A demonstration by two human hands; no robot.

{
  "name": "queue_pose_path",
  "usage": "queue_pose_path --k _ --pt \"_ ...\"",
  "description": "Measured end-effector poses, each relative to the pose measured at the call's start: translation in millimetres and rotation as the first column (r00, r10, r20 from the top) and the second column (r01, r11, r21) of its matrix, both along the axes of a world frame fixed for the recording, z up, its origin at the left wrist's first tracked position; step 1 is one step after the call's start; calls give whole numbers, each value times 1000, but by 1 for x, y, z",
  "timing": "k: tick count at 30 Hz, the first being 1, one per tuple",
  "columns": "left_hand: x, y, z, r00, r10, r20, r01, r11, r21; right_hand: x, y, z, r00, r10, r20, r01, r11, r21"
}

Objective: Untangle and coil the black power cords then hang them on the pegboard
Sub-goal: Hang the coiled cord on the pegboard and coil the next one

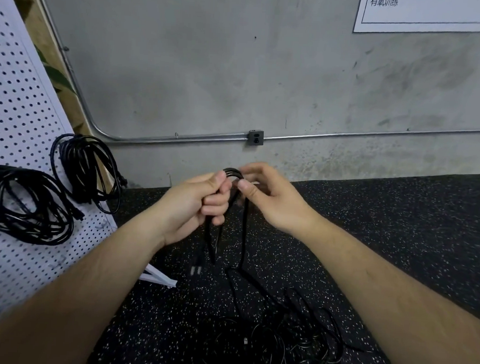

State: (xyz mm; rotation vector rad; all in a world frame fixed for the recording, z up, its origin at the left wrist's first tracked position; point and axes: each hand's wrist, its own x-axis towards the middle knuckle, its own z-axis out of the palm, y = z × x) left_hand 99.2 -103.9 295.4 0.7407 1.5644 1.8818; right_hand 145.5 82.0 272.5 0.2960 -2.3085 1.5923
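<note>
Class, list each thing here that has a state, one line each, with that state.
left hand: grips held cord's loops.
right hand: pinches held cord.
held cord: partly looped, rest trailing to floor.
plug: dangling below left hand.
floor cords: tangled.
upper coil: coiled, hung on pegboard.
lower coil: coiled, hung on pegboard.

cord (244,226) — in both hands

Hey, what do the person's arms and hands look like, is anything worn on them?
Both are bare. The left hand and right hand wear no gloves, and no rings show. The left forearm and right forearm are uncovered to the frame's edge: no sleeves, watch or wristband in view. The visible nails look short and unpainted.
</note>
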Motion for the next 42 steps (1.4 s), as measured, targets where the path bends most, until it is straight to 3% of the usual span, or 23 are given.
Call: queue_pose_path --k 2,3,5,8,10,12,14,20,23,28,32,34,38,42 --pt "-4 -3 3 999 17 27 -18 998 66 5 -3 -7 981 111 156 -88 985 -149" --pt "-7 -5 6 999 29 34 -32 995 98 7 -5 -14 963 147 226 -118 984 -136" --pt "-10 -10 10 998 54 27 -57 987 147 11 -7 -32 927 169 335 -180 984 4" --pt "-14 -14 14 997 78 29 -82 980 181 10 -14 -55 868 201 454 -253 966 56" --pt "-16 -15 14 994 105 42 -111 972 205 10 -17 -62 851 152 503 -271 947 174" --pt "-17 -15 14 987 152 44 -157 964 215 10 -17 -66 853 42 520 -234 921 310" --pt "-17 -15 13 980 191 50 -197 955 221 9 -13 -66 863 -58 502 -120 942 315" --pt "-16 -13 12 970 215 113 -240 923 299 7 -16 -39 883 -158 442 205 977 -61" --pt "-12 -9 8 971 225 86 -240 928 285 7 -16 -31 885 -205 417 116 966 229" --pt "-12 -3 3 961 275 -20 -264 937 229 17 -25 -22 879 -76 471 -204 833 514" --pt "-20 -4 2 928 353 -122 -327 925 192 26 -21 -18 893 -127 432 -218 716 663" --pt "-22 -5 -1 891 390 -232 -371 921 121 29 -21 -15 933 -114 340 -172 690 703" --pt "-17 0 -10 824 347 -447 -456 875 -162 31 -23 -1 977 -36 210 -123 711 692" --pt "-5 10 -13 812 175 -557 -432 822 -372 33 -15 11 974 47 223 -151 866 477"
